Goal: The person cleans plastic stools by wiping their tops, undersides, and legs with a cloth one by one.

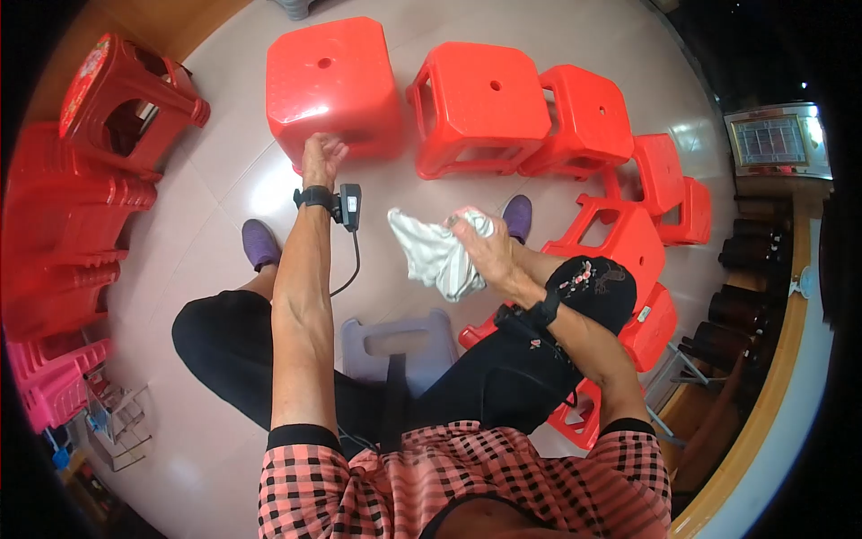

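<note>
My left hand [323, 158] reaches to the near side of a red plastic stool [332, 76]. Its fingers are loosely bent and show in front of the stool's side; whether they touch it I cannot tell. A crumpled white and grey striped cloth [440, 258] hangs from my right hand [485, 244], whose fingers are closed on it. That hand is above the floor between my knees, apart from the stools. To the right of the first stool stands a second red stool [489, 90], with another red stool [593, 108] close beside it.
Several more red stools [660, 175] curve down my right side. A grey stool [400, 346] stands below me between my legs. Stacked red stools [63, 225] and pink plastic items [58, 382] line the left. Wooden shelving [763, 404] runs along the right edge.
</note>
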A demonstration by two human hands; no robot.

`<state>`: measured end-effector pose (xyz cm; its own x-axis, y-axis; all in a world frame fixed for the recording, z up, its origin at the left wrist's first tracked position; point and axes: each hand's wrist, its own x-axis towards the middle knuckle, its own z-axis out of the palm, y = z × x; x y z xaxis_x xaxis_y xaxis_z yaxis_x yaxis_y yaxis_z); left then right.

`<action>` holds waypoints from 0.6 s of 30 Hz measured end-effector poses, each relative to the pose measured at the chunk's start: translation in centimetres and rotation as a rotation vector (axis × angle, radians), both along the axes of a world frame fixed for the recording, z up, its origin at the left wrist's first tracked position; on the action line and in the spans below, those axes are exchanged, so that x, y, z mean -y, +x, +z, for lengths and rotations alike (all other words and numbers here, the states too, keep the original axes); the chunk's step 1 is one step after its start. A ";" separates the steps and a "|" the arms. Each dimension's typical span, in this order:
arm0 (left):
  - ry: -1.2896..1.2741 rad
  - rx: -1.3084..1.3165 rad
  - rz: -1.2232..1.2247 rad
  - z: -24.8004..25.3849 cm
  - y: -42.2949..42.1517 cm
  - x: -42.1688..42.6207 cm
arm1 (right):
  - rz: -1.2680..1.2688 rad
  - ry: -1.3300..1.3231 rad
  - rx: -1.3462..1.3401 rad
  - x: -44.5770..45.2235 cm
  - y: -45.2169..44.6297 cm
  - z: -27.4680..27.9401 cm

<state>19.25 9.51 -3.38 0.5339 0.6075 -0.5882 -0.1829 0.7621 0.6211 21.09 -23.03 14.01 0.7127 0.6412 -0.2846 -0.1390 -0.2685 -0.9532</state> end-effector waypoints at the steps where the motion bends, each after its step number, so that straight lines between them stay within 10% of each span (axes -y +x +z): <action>1: -0.015 0.058 0.012 -0.8 0.3 -0.4 | 0.034 -0.023 0.034 0.2 -0.1 0.0; 18: -0.255 0.222 0.189 -2.3 -11.0 11.9 | -0.146 -0.070 -0.019 -1.5 0.6 -1.4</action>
